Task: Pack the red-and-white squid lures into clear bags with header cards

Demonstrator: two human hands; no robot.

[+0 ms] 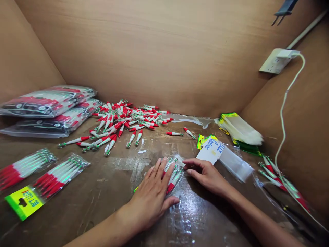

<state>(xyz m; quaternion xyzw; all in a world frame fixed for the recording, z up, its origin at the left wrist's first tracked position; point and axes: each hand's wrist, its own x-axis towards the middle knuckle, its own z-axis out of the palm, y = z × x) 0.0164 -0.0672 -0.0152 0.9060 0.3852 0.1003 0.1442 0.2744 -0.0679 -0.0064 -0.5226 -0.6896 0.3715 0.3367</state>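
My left hand [151, 195] lies flat, fingers stretched out, pressing on a clear packet of red-and-white fishing lures [174, 178] on the brown table [102, 192]. My right hand [205, 175] rests beside it, fingers extended, touching the packet's open far end. A loose heap of red-and-white lures [125, 120] with green hooks is spread at the back middle. Two filled packets [53, 176] with a yellow-green header card lie at the front left.
Larger bags of lures [51, 106] are stacked at the back left. Empty clear bags and yellow-green cards [239, 132] sit at the right, with more lures [277, 178] near a white cable [282, 116] from a wall socket [276, 61]. Wooden walls enclose the table.
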